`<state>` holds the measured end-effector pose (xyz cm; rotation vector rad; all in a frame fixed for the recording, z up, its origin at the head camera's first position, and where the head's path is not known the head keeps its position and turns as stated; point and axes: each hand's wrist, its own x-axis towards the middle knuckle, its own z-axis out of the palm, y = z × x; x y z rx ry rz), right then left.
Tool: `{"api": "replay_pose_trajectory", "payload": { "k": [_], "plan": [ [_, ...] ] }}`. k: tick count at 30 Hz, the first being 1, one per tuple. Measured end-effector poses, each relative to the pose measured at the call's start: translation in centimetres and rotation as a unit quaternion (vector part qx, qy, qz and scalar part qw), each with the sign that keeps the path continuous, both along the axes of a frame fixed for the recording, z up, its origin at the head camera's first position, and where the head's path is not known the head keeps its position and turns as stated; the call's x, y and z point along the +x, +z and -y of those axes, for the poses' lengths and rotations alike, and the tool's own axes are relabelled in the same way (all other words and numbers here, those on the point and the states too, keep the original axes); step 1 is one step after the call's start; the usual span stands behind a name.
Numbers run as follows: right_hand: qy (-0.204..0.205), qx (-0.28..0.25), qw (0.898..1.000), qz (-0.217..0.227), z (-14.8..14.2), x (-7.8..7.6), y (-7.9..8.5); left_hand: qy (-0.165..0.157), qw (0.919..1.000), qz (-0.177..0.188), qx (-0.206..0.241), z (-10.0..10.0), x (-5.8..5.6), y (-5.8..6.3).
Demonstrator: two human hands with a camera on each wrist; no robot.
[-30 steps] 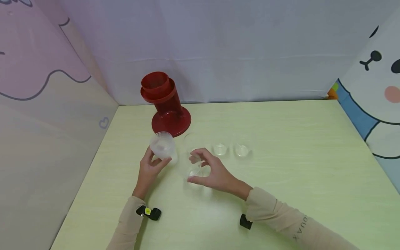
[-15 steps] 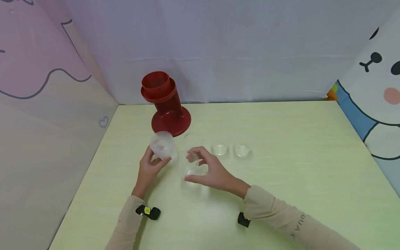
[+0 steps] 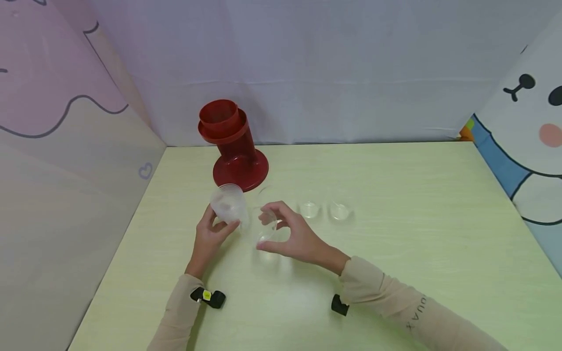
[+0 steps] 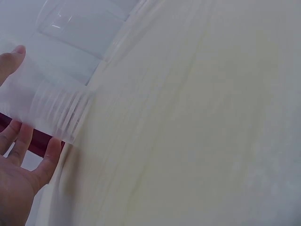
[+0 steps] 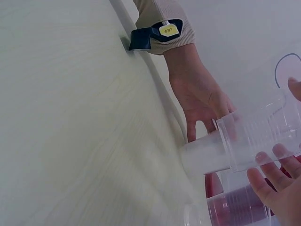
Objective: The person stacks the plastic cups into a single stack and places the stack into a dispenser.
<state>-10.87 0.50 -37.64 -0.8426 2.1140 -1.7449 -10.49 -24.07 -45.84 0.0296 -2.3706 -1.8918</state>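
Note:
My left hand (image 3: 212, 241) holds a stack of nested clear plastic cups (image 3: 228, 202) just in front of the red stand. Rims of the stack (image 4: 61, 110) show as close ridges in the left wrist view. Fingers and thumb of my right hand (image 3: 291, 234) grip a single clear plastic cup (image 3: 265, 238), close to the right of the stack. From the head view I cannot tell whether cup and stack touch. In the right wrist view, the held cup (image 5: 263, 132) overlaps the stack (image 5: 202, 153) near my left hand (image 5: 197, 96).
Two clear cups stand on the table, one in the middle (image 3: 309, 209) and one farther right (image 3: 339, 211). Another faint clear rim (image 3: 267, 190) shows behind my right hand. A red cylindrical stand (image 3: 237, 146) with a round base rises near the back edge.
My right hand has drifted left and slightly away from me with its cup, nearer the stack. My left hand and the stack stay almost still.

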Motion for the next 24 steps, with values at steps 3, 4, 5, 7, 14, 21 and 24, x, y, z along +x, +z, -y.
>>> {"api": "replay_pose_trajectory", "payload": {
  "k": [3,4,5,7,14,21,24],
  "plan": [
    [0.000,0.004,1.000,-0.001,0.1,-0.1,0.2,-0.002,1.0000,-0.003,0.000,0.0,-0.1,-0.1],
    [0.000,0.004,1.000,-0.002,0.1,-0.1,0.3,-0.003,1.0000,-0.005,0.001,0.0,-0.1,-0.1],
    [0.001,0.004,1.000,-0.002,0.1,-0.1,0.3,-0.003,1.0000,-0.007,0.002,0.1,-0.1,-0.1],
    [0.001,0.006,1.000,-0.001,0.1,-0.2,0.5,-0.003,0.9999,-0.009,0.002,0.1,-0.1,-0.1],
    [0.003,-0.002,1.000,-0.007,0.2,-0.4,0.7,0.003,0.9999,-0.005,-0.012,0.1,0.0,-0.1],
    [0.000,-0.002,1.000,-0.019,0.4,-0.6,1.1,-0.001,0.9999,-0.007,-0.015,0.1,0.0,-0.1],
    [0.000,-0.007,1.000,-0.022,0.4,-0.7,1.2,-0.001,0.9997,-0.008,-0.022,0.1,0.0,-0.1]
  ]
}}
